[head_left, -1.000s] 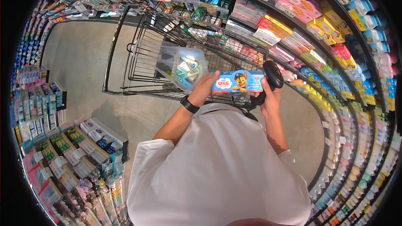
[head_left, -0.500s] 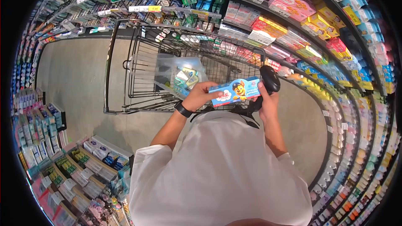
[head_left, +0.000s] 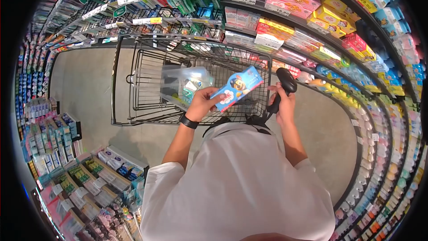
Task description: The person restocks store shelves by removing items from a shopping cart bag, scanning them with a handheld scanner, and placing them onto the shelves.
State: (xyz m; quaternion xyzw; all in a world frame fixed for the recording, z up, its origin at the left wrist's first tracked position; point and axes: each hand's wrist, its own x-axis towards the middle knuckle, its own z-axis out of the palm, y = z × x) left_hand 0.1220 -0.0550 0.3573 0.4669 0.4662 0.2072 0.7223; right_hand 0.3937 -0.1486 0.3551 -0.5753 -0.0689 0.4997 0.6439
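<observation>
A blue cartoon-dog box [head_left: 240, 87] is tilted up to the right, its lower left end pinched in my left hand [head_left: 202, 104]. My right hand [head_left: 284, 103] is wrapped round the handle of a black handheld scanner [head_left: 285, 81], apart from the box. Beneath both hands stands the black wire shopping cart [head_left: 151, 117]. Inside the cart, left of the box, lies a clear plastic bag [head_left: 171, 82] with several small packages in it.
Ahead and to the right, curved shelves [head_left: 307, 20] hold boxed goods with price tags. Small packs fill a low display [head_left: 89, 180] at the lower left. Grey floor [head_left: 84, 89] shows left of the cart.
My right hand has let go of the box's right end and keeps the scanner. My left hand has moved slightly left, and the box has tilted more steeply.
</observation>
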